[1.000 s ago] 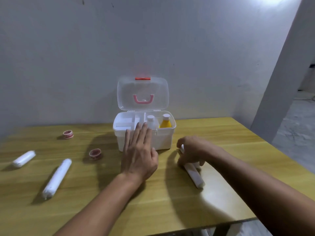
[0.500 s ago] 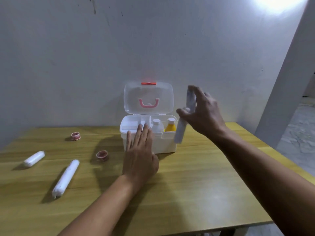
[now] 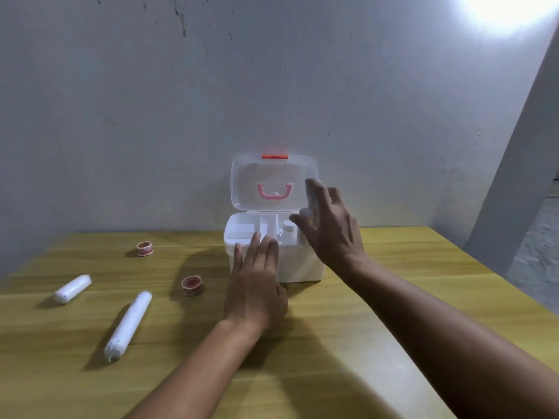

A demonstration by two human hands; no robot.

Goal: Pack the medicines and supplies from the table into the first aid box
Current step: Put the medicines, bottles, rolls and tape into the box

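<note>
Now we are bringing our right hand [image 3: 328, 225], gripping a white roll [image 3: 311, 196], over the open box [image 3: 273, 255]; our left hand [image 3: 255, 285], fingers together, is pressing flat against its front on the wooden table [image 3: 408, 267] by a grey wall [image 3: 151, 116].

The right hand [image 3: 328, 225] is up off the table now, carrying the white roll [image 3: 311, 196] upright over the right side of the first aid box [image 3: 298, 264]. It hides the yellow bottle there.
</note>
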